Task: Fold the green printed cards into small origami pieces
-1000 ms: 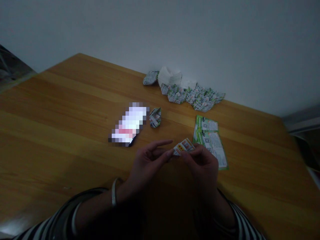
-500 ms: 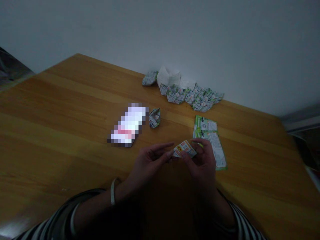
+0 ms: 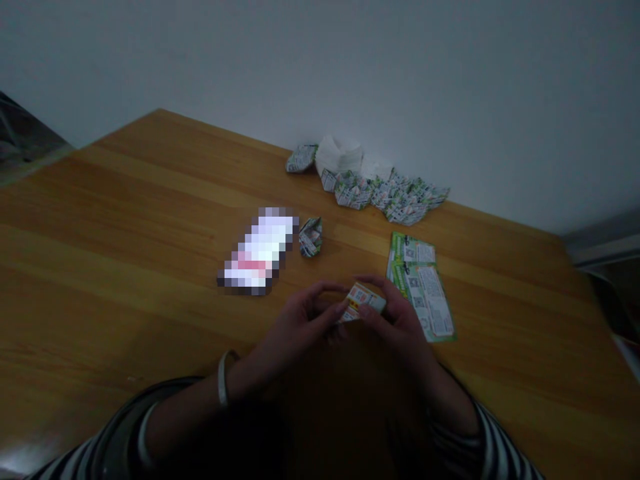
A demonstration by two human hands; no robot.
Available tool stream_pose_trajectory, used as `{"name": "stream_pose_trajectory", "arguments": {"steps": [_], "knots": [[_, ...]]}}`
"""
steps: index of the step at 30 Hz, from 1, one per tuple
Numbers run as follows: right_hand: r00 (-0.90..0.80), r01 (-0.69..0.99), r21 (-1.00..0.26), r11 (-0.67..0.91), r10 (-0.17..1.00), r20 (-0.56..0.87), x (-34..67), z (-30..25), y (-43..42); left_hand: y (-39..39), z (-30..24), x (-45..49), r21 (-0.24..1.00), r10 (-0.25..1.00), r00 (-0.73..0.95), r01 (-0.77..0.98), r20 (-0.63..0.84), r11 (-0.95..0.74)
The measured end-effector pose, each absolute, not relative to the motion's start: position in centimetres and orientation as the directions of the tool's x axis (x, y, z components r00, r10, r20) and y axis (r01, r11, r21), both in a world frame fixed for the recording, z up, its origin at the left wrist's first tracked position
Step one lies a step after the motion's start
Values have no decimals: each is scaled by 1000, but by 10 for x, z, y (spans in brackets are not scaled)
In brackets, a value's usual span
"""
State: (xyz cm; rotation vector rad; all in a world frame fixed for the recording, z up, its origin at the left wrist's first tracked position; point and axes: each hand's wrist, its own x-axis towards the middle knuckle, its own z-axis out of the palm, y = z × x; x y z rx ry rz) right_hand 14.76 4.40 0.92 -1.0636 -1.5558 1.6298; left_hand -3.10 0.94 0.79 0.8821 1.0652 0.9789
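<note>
Small folded card of printed paper, white with orange and yellow (image 3: 359, 294) — held just left of the landmark, two overlapping green-and-white printed leaflets (image 3: 431, 303). Left hand (image 3: 303, 323), pale bangle (image 3: 223, 381) at wrist: grip pinched on the card's left end. Right hand (image 3: 400, 320): grip closed on its right side, thumb on top. Brown wooden table (image 3: 150, 267): beneath the leaflets. Lit, pixelated white-and-pink rectangle (image 3: 263, 247): well left of the leaflets. Single green-and-white folded paper piece (image 3: 311, 237): between leaflets and rectangle. Row of white and green-printed folded papers (image 3: 410, 199) — beyond the leaflets.
</note>
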Motion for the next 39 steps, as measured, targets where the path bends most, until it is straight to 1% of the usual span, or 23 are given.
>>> {"name": "stream_pose_trajectory", "arguments": {"steps": [1, 3, 5, 6, 7, 9, 12, 15, 17, 20, 22, 25, 26, 28, 30, 32, 33, 35, 37, 39], "knots": [[-480, 107, -993, -43, 873, -89, 149, 9, 46, 10, 8, -31, 936, 953, 131, -193, -275, 296], [-503, 180, -976, 125, 864, 18, 151, 9, 50, 11, 7, -33, 961, 970, 40, -131, -240, 244], [-533, 247, -924, 293, 837, 123, 154, 9, 54, 12, 5, -36, 978, 979, -1, -32, -206, 206], [-539, 269, -897, 350, 827, 161, 154, 10, 55, 13, 4, -37, 981, 981, -9, 16, -192, 192], [-536, 284, -879, 383, 823, 185, 155, 9, 56, 13, 2, -38, 982, 983, -13, 54, -181, 181], [-517, 299, -868, 396, 832, 201, 154, 8, 55, 13, 0, -39, 985, 989, -20, 88, -144, 145], [-458, 286, -891, 352, 867, 195, 151, 5, 51, 12, 0, -39, 995, 998, -37, 89, -42, 45], [-406, 256, -928, 271, 901, 152, 147, 1, 46, 11, 2, -38, 987, 998, -49, 158, 46, -37], [-397, 241, -944, 224, 911, 114, 145, -1, 44, 11, 4, -38, 981, 996, -56, 185, 70, -59], [-393, 220, -960, 176, 916, 78, 145, -2, 44, 11, 6, -37, 988, 995, -71, 143, 72, -62], [-379, 170, -977, 131, 924, 58, 145, -2, 44, 11, 7, -36, 993, 996, -83, 112, 46, -36], [-346, 86, -995, 47, 938, 14, 146, -1, 45, 11, 9, -35, 996, 994, -92, 69, -51, 57], [-341, 89, -996, 28, 940, -4, 147, 0, 45, 11, 9, -35, 994, 992, -89, 50, -88, 93], [-360, 144, -989, 11, 932, -42, 149, 2, 47, 12, 8, -36, 987, 986, -56, 26, -154, 156], [-383, 197, -980, 6, 921, -71, 151, 4, 49, 13, 6, -37, 981, 981, 32, 23, -193, 192], [-370, 204, -978, -35, 923, -110, 152, 6, 51, 14, 5, -37, 979, 971, 123, 30, -205, 203], [-353, 190, -979, -73, 925, -138, 152, 7, 52, 14, 5, -37, 979, 969, 141, 21, -202, 201], [-334, 149, -973, -175, 917, -216, 151, 8, 54, 14, 5, -36, 978, 972, 118, -24, -201, 205], [-356, 117, -958, -262, 890, -286, 150, 8, 55, 13, 5, -34, 971, 974, 79, -97, -211, 218], [-375, 91, -946, -310, 870, -321, 149, 8, 56, 13, 5, -34, 954, 968, 100, -171, -230, 245]]}}
